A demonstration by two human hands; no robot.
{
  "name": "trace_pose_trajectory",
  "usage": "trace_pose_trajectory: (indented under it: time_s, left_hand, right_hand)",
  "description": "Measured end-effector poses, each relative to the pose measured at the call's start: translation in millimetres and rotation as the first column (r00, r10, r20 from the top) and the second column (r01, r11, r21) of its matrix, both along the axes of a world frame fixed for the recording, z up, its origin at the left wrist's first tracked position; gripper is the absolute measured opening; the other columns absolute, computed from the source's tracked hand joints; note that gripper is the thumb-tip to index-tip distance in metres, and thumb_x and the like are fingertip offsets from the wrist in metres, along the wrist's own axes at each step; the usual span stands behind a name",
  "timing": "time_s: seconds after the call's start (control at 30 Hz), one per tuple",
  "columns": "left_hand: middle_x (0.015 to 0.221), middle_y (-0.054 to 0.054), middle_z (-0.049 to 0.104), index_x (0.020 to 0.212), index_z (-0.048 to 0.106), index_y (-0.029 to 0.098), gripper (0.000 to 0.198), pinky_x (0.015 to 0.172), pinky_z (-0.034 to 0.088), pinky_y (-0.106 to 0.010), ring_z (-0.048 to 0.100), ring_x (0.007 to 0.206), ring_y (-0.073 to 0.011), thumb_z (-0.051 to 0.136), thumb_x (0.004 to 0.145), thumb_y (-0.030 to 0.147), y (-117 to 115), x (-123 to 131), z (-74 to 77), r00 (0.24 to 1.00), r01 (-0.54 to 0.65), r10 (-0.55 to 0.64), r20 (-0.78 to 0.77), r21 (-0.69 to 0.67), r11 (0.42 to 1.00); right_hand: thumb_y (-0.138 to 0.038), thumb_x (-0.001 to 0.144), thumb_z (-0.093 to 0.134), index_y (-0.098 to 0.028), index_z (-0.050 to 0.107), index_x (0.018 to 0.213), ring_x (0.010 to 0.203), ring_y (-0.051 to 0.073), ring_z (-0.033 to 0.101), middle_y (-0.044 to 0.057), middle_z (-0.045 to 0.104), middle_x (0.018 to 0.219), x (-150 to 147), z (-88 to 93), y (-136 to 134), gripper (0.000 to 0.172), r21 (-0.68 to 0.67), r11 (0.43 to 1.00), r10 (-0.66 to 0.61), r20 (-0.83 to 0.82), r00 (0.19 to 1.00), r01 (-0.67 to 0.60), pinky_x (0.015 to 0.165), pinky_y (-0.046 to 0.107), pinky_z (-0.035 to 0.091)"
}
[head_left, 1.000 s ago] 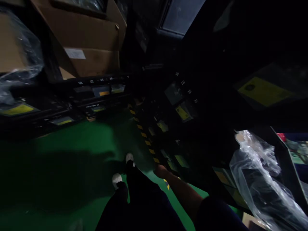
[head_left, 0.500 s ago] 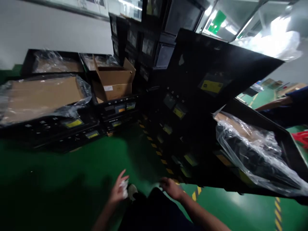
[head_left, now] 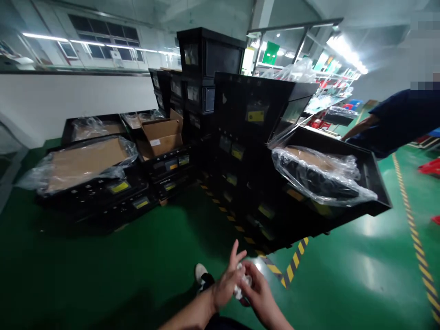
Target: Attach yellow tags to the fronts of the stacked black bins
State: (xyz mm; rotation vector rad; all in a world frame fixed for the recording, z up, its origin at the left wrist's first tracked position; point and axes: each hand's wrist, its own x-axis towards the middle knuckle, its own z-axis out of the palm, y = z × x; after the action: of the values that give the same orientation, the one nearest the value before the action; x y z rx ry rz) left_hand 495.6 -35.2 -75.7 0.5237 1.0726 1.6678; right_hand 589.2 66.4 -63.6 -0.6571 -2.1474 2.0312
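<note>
Low in the head view, my left hand [head_left: 227, 285] and my right hand [head_left: 258, 288] meet in front of my body. Between them is a small crumpled white wad [head_left: 238, 292], perhaps tissue or thin plastic; its exact kind is unclear. The left hand grips it with thumb and palm while some fingers stick up. Fingers of the right hand curl round the wad from the other side and partly hide it.
Stacked black crates [head_left: 240, 101] stand ahead, one open with clear plastic wrap [head_left: 319, 183]. Lower crates at left hold a cardboard sheet [head_left: 85, 162] and an open carton [head_left: 163, 135]. Yellow-black tape [head_left: 292, 270] marks the green floor. A co-worker in dark clothes [head_left: 402, 119] stands right.
My hands, apart before, have come together at the white wad, which only my left hand held. My view has lifted and shifted, showing more of the room and the co-worker.
</note>
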Motion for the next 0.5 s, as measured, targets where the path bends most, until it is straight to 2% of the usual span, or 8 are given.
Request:
trace_pose_trajectory:
  time_s: [0.07, 0.13, 0.2, 0.27, 0.3, 0.33, 0.4, 0.5]
  left_hand:
    - [0.159, -0.016, 0.008, 0.151, -0.014, 0.031, 0.106, 0.082, 0.052, -0.038, 0.046, 0.129, -0.0324, 0.052, 0.078, 0.071, -11, 25, 11.0, 0.987, 0.139, -0.14, -0.077, -0.018, 0.99]
    - [0.16, -0.015, 0.007, 0.15, -0.011, 0.036, 0.107, 0.061, 0.052, -0.034, 0.055, 0.118, -0.0353, 0.054, 0.074, 0.073, -22, 44, 20.3, 0.964, 0.244, -0.246, -0.103, -0.03, 0.969]
    - [0.158, -0.017, 0.014, 0.153, -0.002, 0.032, 0.102, 0.075, 0.053, -0.043, 0.048, 0.126, -0.0364, 0.054, 0.076, 0.071, -30, 57, 27.4, 0.924, 0.32, -0.321, -0.207, -0.039, 0.946]
    - [0.156, -0.019, 0.019, 0.154, -0.002, 0.024, 0.103, 0.102, 0.04, -0.051, 0.032, 0.139, -0.0334, 0.052, 0.079, 0.071, -34, 67, 34.3, 0.875, 0.375, -0.374, -0.306, -0.059, 0.925]
    - [0.156, -0.021, 0.019, 0.153, -0.006, 0.021, 0.108, 0.107, 0.035, -0.052, 0.028, 0.142, -0.0322, 0.052, 0.077, 0.073, -34, 72, 38.3, 0.862, 0.393, -0.391, -0.324, -0.063, 0.918]
    - [0.156, -0.022, 0.017, 0.152, -0.012, 0.02, 0.114, 0.106, 0.036, -0.052, 0.028, 0.142, -0.0328, 0.052, 0.075, 0.075, -34, 76, 42.5, 0.854, 0.412, -0.41, -0.319, -0.066, 0.909]
    - [0.157, -0.023, 0.013, 0.148, -0.02, 0.022, 0.121, 0.089, 0.048, -0.05, 0.036, 0.137, -0.0362, 0.052, 0.07, 0.08, -33, 84, 50.1, 0.854, 0.43, -0.43, -0.293, -0.069, 0.9]
    - [0.158, -0.022, 0.014, 0.148, -0.022, 0.025, 0.117, 0.067, 0.051, -0.035, 0.052, 0.123, -0.0337, 0.052, 0.073, 0.078, -33, 86, 48.5, 0.873, 0.402, -0.406, -0.271, -0.072, 0.913]
  right_hand:
    - [-0.056, 0.081, 0.06, -0.019, 0.053, 0.099, 0.049, 0.01, 0.047, -0.001, 0.058, 0.069, 33, -3.7, -12, 0.042, -0.193, 0.981, -0.023, -0.02, 1.0, 0.019, 0.045, 0.022, 0.038]
    - [-0.057, 0.079, 0.063, -0.019, 0.056, 0.097, 0.045, 0.008, 0.043, -0.002, 0.055, 0.066, 57, -1.6, -22, 0.043, -0.319, 0.947, 0.016, -0.062, 0.998, -0.035, 0.043, 0.021, 0.034]
    - [-0.058, 0.078, 0.064, -0.018, 0.059, 0.092, 0.046, 0.009, 0.047, -0.001, 0.058, 0.066, 77, 4.3, -28, 0.042, -0.345, 0.933, 0.078, -0.085, 0.993, -0.103, 0.044, 0.021, 0.034]
    - [-0.058, 0.077, 0.064, -0.017, 0.062, 0.087, 0.046, 0.012, 0.051, 0.002, 0.061, 0.065, 94, 9.1, -31, 0.042, -0.331, 0.934, 0.111, -0.096, 0.989, -0.137, 0.045, 0.023, 0.035]
    - [-0.059, 0.077, 0.064, -0.017, 0.062, 0.086, 0.046, 0.012, 0.053, 0.003, 0.062, 0.066, 101, 9.9, -31, 0.043, -0.32, 0.938, 0.105, -0.099, 0.99, -0.131, 0.045, 0.023, 0.036]
    - [-0.06, 0.077, 0.063, -0.017, 0.063, 0.086, 0.047, 0.013, 0.053, 0.004, 0.063, 0.067, 108, 9.4, -32, 0.044, -0.304, 0.946, 0.088, -0.101, 0.991, -0.115, 0.046, 0.024, 0.037]
    - [-0.062, 0.079, 0.06, -0.016, 0.063, 0.09, 0.049, 0.014, 0.053, 0.005, 0.064, 0.068, 120, 5.8, -33, 0.047, -0.238, 0.97, 0.035, -0.103, 0.994, -0.059, 0.049, 0.025, 0.039]
    - [-0.059, 0.082, 0.057, -0.015, 0.065, 0.094, 0.057, 0.016, 0.056, 0.007, 0.066, 0.071, 129, 0.6, -36, 0.046, -0.082, 0.996, -0.026, -0.086, 0.996, 0.018, 0.057, 0.028, 0.044]
